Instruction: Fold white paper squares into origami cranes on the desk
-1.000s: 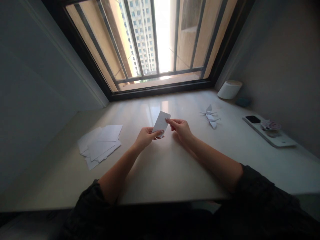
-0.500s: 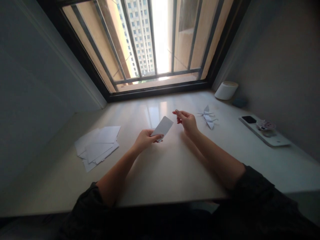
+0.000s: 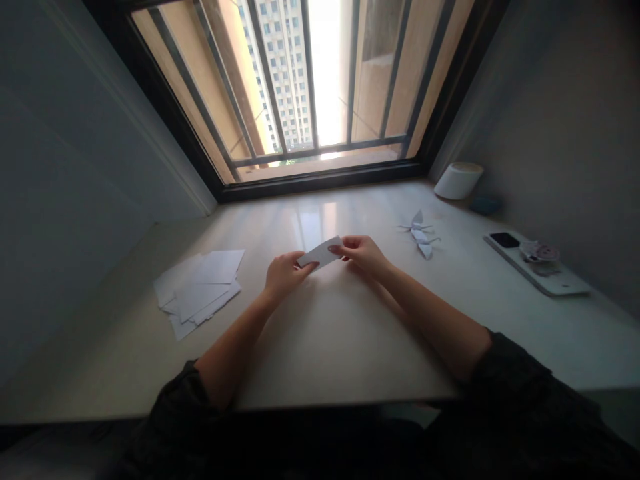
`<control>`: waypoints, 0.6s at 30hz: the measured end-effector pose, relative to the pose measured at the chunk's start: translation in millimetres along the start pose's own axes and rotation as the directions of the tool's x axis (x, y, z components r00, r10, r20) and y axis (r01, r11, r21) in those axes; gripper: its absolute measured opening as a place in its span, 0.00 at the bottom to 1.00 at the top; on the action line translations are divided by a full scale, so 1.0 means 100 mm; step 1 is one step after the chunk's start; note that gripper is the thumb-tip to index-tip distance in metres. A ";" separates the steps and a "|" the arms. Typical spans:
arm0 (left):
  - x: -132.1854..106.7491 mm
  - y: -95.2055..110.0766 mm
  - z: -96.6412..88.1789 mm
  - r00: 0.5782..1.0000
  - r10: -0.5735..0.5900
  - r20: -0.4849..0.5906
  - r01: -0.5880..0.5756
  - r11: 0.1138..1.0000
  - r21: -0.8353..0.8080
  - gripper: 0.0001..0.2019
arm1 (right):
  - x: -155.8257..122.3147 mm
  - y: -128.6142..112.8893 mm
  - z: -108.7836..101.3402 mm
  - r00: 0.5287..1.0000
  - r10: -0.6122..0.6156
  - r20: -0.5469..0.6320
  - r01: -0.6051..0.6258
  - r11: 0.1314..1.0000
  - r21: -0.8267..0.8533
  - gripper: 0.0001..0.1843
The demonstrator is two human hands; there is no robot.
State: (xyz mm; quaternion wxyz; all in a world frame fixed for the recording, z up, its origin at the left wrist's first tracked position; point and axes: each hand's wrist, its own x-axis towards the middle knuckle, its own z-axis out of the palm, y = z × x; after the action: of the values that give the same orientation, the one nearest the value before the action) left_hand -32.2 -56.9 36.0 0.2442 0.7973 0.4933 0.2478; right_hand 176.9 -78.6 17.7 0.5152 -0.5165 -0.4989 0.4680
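Observation:
A small folded white paper (image 3: 321, 253) is held just above the pale desk (image 3: 330, 333) in front of me. My left hand (image 3: 283, 275) pinches its near left end. My right hand (image 3: 363, 253) grips its far right end with thumb and fingers. The paper lies nearly flat, tilted slightly up toward the right. Both forearms reach in from the bottom, with dark sleeves pushed up.
A loose pile of white sheets (image 3: 199, 290) lies at the left. Folded paper cranes (image 3: 421, 235) sit at the right, beyond them a white round container (image 3: 459, 180) and a phone (image 3: 537, 270) with a small item on it. A barred window (image 3: 315, 87) faces me.
My right hand, which had let go and lifted away, has come back and taken the paper's right end. The paper has turned from upright to nearly flat and sunk toward the desk.

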 end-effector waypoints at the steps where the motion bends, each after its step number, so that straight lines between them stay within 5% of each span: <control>1: 0.01 -0.01 0.00 0.999 -0.020 -0.049 0.017 0.998 -0.057 0.15 | 0.00 0.00 0.00 1.000 0.015 -0.002 -0.015 1.000 0.018 0.19; 6: 0.04 -0.05 -0.01 0.963 -0.152 -0.224 0.063 0.930 -0.363 0.26 | 0.02 0.01 0.01 0.992 0.117 -0.055 -0.103 0.973 0.205 0.18; 13: 0.04 0.00 0.08 0.993 -0.116 -0.028 0.076 0.796 -0.601 0.19 | -0.05 0.01 0.16 0.987 0.158 -0.010 -0.138 0.889 0.436 0.16; 18: 0.04 0.01 0.13 0.979 -0.184 -0.082 0.080 0.730 -0.679 0.16 | -0.13 0.01 0.29 0.985 0.148 0.087 -0.172 0.871 0.460 0.18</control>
State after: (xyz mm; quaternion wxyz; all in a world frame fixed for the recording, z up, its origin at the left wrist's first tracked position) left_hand -21.8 -55.9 27.1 0.4962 0.5980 0.4424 0.4477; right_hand 147.6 -89.6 15.1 0.5712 -0.4057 -0.3400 0.6274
